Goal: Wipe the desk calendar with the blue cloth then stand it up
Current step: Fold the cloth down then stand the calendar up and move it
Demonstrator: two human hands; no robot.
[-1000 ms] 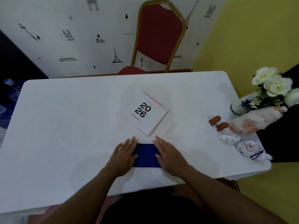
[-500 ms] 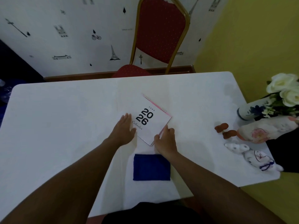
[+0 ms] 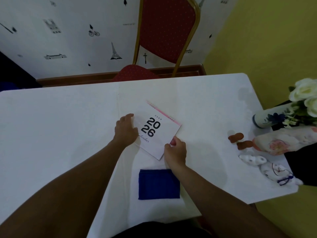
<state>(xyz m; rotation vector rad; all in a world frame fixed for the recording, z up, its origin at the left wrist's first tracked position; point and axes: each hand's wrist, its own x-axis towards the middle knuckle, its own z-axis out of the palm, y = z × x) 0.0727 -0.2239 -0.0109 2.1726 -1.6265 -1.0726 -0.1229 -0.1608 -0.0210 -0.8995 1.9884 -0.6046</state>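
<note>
The white desk calendar [image 3: 158,129], printed "2026" with a pink top edge, lies turned at an angle in the middle of the white table [image 3: 60,126]. My left hand [image 3: 126,130] grips its left edge with the fingers curled over it. My right hand [image 3: 175,150] pinches its lower right corner. The folded blue cloth [image 3: 158,184] lies flat near the table's front edge, just below the calendar, with no hand on it.
A red chair with a gold frame [image 3: 164,40] stands behind the table. Along the right edge are a blue-and-white vase of white flowers [image 3: 269,117], two brown figurines [image 3: 239,140] and several ceramic animal figures [image 3: 267,165].
Both hands left the blue cloth and moved forward onto the calendar, then closed on its left edge and lower right corner. The cloth stays where it lay.
</note>
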